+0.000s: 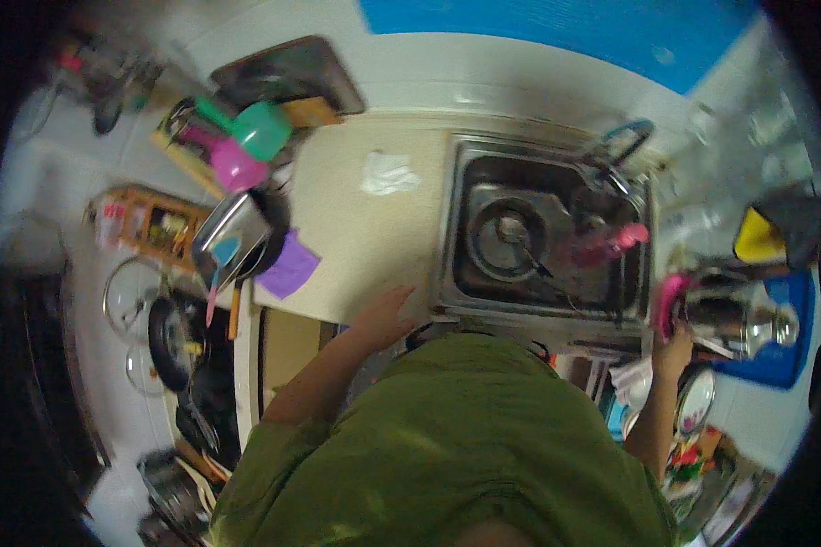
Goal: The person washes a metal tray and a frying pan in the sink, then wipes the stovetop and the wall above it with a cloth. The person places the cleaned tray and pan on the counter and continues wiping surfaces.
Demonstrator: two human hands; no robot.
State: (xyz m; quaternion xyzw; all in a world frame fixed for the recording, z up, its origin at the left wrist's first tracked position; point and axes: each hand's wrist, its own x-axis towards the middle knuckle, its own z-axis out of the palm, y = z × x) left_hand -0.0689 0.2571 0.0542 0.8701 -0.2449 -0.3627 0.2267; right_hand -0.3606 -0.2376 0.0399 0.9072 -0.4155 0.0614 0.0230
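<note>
My left hand (386, 318) hovers at the front edge of the pale countertop (356, 253), fingers spread and holding nothing. To the right of the sink, my right hand (674, 352) grips the lower end of a pink, curved-rimmed object (670, 304); blur hides what it is and most of the fingers. Between the hands lies a stainless steel sink (448, 225). A round metal pan (496, 239) with a long handle rests in it. A pink object (609, 246), smeared by blur, lies over the sink's right part.
A faucet (612, 178) rises at the sink's back right. White cloth or paper (388, 172) and a purple cloth (289, 265) lie on the counter. Green (263, 130) and magenta ladles (238, 164) stand at left near a metal container (231, 229). Glass jars (770, 331) sit right by a blue tray (797, 362).
</note>
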